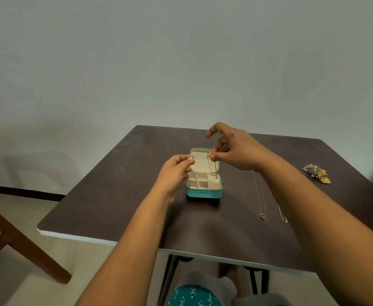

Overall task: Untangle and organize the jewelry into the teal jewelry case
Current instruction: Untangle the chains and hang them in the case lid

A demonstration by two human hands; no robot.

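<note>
The teal jewelry case (203, 193) lies open in the middle of the dark table, its cream lid raised and its cream compartments showing. My right hand (234, 149) hovers over the lid and pinches a thin gold chain necklace (212, 164) by its pendant, so the chain hangs down into the case. My left hand (176, 168) is at the case's left side with its fingertips pinched together; I cannot tell whether it holds a strand.
Two thin gold chains (261, 199) (282, 214) lie stretched out on the table (119, 184) right of the case. A tangled heap of jewelry (317, 173) sits near the right edge. A wooden chair (15, 237) stands at the left.
</note>
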